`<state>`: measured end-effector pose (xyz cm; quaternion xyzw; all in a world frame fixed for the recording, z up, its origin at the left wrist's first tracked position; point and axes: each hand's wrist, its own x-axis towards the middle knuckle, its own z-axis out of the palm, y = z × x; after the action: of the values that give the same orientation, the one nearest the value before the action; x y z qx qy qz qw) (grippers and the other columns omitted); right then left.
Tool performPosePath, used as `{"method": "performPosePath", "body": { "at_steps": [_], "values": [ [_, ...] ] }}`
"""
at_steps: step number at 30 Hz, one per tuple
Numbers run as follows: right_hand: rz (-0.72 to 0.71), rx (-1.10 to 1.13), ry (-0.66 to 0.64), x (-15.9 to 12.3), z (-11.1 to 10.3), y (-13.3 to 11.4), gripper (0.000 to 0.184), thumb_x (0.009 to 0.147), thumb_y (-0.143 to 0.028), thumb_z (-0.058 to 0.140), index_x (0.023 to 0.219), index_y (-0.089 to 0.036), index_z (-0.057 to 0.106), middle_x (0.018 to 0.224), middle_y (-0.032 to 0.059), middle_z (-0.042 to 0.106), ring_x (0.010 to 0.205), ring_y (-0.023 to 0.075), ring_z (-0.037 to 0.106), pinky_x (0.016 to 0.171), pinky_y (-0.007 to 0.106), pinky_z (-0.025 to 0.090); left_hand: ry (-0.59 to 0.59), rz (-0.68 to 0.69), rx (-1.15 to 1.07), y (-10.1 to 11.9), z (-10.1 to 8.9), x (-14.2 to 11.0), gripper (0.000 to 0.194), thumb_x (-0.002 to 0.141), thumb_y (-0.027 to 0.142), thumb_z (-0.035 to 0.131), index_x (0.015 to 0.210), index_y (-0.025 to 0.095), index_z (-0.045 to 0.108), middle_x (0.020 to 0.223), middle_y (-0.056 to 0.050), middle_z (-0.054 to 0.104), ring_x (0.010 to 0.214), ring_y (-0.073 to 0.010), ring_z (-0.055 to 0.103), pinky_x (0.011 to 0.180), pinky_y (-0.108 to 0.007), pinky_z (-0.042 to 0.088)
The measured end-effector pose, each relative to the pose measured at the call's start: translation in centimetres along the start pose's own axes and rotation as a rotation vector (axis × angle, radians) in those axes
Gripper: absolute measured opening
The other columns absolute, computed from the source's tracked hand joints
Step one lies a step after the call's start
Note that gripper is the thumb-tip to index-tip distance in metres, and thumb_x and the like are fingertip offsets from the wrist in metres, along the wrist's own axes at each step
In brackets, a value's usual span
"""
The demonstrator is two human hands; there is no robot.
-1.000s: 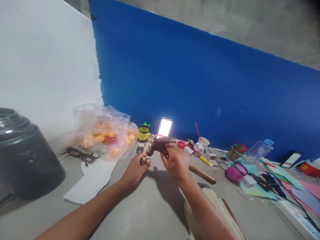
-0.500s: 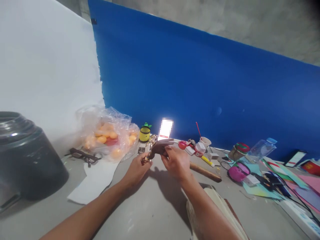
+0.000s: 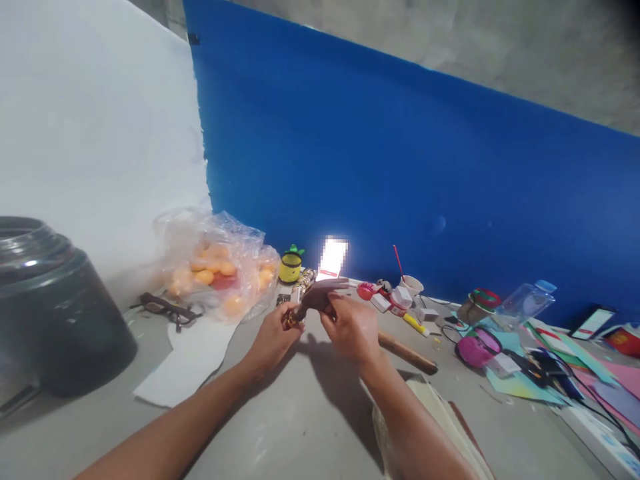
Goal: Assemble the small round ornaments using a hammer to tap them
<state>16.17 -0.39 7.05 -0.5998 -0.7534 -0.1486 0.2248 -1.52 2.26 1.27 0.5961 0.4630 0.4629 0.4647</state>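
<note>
A dark brown curved piece point(image 3: 323, 291) is raised over the table between my two hands, its narrow tip pointing right. My left hand point(image 3: 277, 337) is closed around a shiny gold-coloured piece point(image 3: 292, 321) at the left end of the curve. The fingers of my right hand point(image 3: 354, 328) are bent and closed against the underside of the brown piece. From behind the right hand a wooden handle point(image 3: 407, 351) sticks out to the right. The hand covers where it begins, so I cannot tell whether it joins the brown piece.
Behind my hands are a bright phone point(image 3: 334, 257) and a yellow pineapple-shaped pouch point(image 3: 290, 267). Leftward lie a bag of orange fruit point(image 3: 220, 267), glasses point(image 3: 167, 310), paper point(image 3: 185, 370) and a dark jar point(image 3: 60, 313). Rightward are a cup point(image 3: 412, 285), a bottle point(image 3: 530, 300) and cables.
The wooden handle's far end has shifted slightly left and toward me. Both hands keep nearly the same grip and place. The view has turned a little.
</note>
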Motion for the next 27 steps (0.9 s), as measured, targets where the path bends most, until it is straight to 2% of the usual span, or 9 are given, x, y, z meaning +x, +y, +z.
{"method": "performPosePath", "body": {
  "at_steps": [3, 7, 11, 15, 17, 21, 27],
  "values": [
    [-0.020, 0.001, 0.007, 0.0, 0.0, 0.1, 0.010, 0.088, -0.024, 0.067, 0.097, -0.023, 0.073, 0.081, 0.0028, 0.076, 0.070, 0.0189, 0.064, 0.061, 0.030, 0.029, -0.048, 0.003, -0.028, 0.2, 0.1, -0.2, 0.024, 0.072, 0.032, 0.063, 0.092, 0.019, 0.065, 0.075, 0.001, 0.062, 0.069, -0.0168, 0.056, 0.065, -0.029, 0.044],
    [0.019, 0.009, 0.097, -0.1, -0.1, 0.2, 0.010, 0.091, -0.027, 0.064, 0.090, -0.022, 0.072, 0.079, 0.0049, 0.074, 0.070, 0.0197, 0.064, 0.063, 0.030, 0.031, -0.024, -0.029, -0.033, 0.3, 0.1, -0.3, 0.021, 0.070, 0.028, 0.064, 0.089, 0.019, 0.066, 0.069, 0.003, 0.058, 0.065, -0.0151, 0.052, 0.064, -0.028, 0.043],
    [-0.004, 0.035, 0.008, -0.2, 0.1, 0.2, 0.011, 0.087, -0.021, 0.065, 0.095, -0.023, 0.072, 0.080, 0.0027, 0.075, 0.069, 0.0186, 0.064, 0.061, 0.030, 0.030, -0.029, -0.027, -0.069, 0.1, 0.1, -0.1, 0.032, 0.066, 0.030, 0.070, 0.095, 0.019, 0.068, 0.081, -0.001, 0.068, 0.075, -0.0185, 0.061, 0.068, -0.030, 0.049],
    [0.016, 0.011, 0.089, -0.2, 0.3, 0.2, 0.007, 0.087, -0.022, 0.063, 0.088, -0.023, 0.070, 0.076, 0.0027, 0.073, 0.068, 0.0184, 0.063, 0.062, 0.029, 0.030, -0.005, -0.035, -0.054, -0.5, 0.1, 0.2, 0.039, 0.068, 0.036, 0.071, 0.102, 0.018, 0.068, 0.091, -0.005, 0.074, 0.083, -0.0232, 0.069, 0.076, -0.034, 0.053],
    [0.022, 0.004, 0.112, -0.2, 0.4, 0.1, 0.007, 0.086, -0.022, 0.063, 0.087, -0.022, 0.069, 0.074, 0.0026, 0.072, 0.066, 0.0179, 0.062, 0.061, 0.029, 0.030, -0.002, -0.044, -0.049, -0.7, 0.0, 0.3, 0.040, 0.068, 0.038, 0.071, 0.102, 0.018, 0.068, 0.091, -0.006, 0.076, 0.083, -0.0241, 0.070, 0.077, -0.035, 0.054],
    [-0.024, 0.030, 0.037, -0.3, 0.7, 0.0, 0.016, 0.082, -0.018, 0.065, 0.095, -0.024, 0.071, 0.077, 0.0005, 0.075, 0.065, 0.0175, 0.062, 0.059, 0.030, 0.028, -0.006, -0.010, -0.029, -0.9, -0.1, 0.3, 0.040, 0.068, 0.033, 0.069, 0.105, 0.018, 0.072, 0.094, -0.006, 0.077, 0.090, -0.0261, 0.070, 0.081, -0.035, 0.054],
    [0.032, 0.074, 0.127, -0.5, 1.3, -0.1, 0.014, 0.082, -0.019, 0.063, 0.090, -0.023, 0.073, 0.074, 0.0022, 0.074, 0.065, 0.0186, 0.062, 0.062, 0.030, 0.031, 0.004, -0.053, 0.019, -1.1, 0.0, 0.3, 0.039, 0.071, 0.033, 0.068, 0.107, 0.019, 0.073, 0.085, -0.003, 0.074, 0.083, -0.0256, 0.067, 0.076, -0.035, 0.053]
  ]
}}
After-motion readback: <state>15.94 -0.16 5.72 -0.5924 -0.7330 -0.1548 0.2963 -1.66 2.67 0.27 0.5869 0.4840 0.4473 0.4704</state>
